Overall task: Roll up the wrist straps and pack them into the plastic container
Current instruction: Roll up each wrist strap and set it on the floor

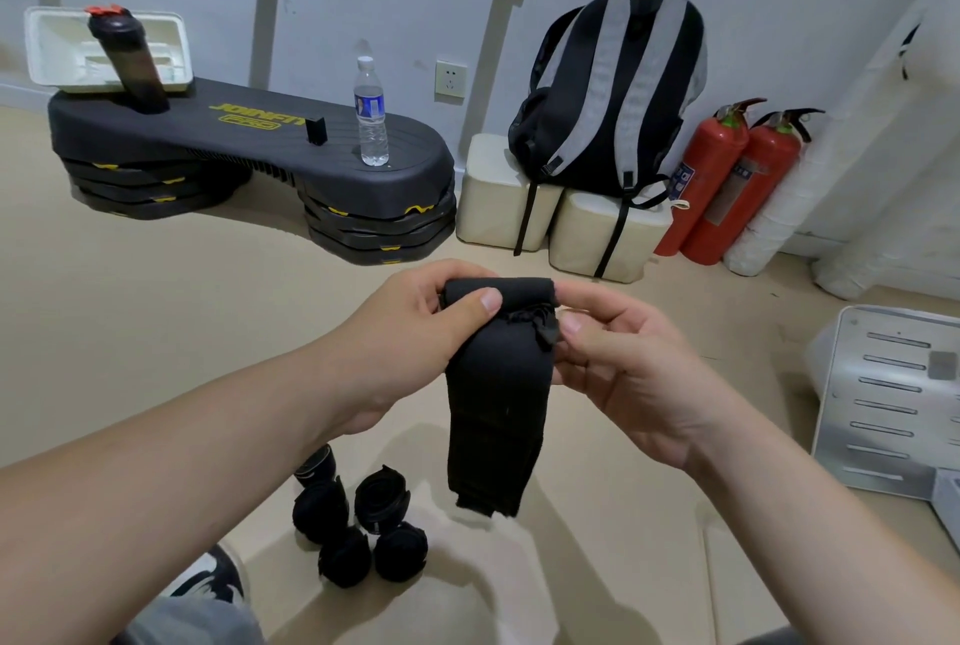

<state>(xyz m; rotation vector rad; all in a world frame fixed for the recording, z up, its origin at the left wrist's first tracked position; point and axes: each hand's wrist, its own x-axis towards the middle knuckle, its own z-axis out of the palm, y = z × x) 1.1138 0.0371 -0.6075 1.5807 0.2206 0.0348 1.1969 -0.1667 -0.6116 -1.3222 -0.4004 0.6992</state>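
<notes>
A black wrist strap (pixel 496 384) hangs in front of me, its top end curled into a small roll and its loose tail dangling toward the floor. My left hand (pixel 415 327) pinches the roll's left side between thumb and fingers. On the opposite side my right hand (pixel 623 363) grips the same roll. Below, on the beige floor, lie several rolled black straps (pixel 358 525) in a cluster. A white plastic container (pixel 106 49) stands tilted far away at the back left, on a black step platform (pixel 249 135).
A dark shaker bottle (pixel 130 62) and a water bottle (pixel 371 114) stand on the platform. A backpack (pixel 613 93) rests on cream blocks (pixel 592 228), beside two red fire extinguishers (pixel 727 181). A grey slotted panel (pixel 893 400) lies at right. My shoe (pixel 208 574) shows near the bottom left.
</notes>
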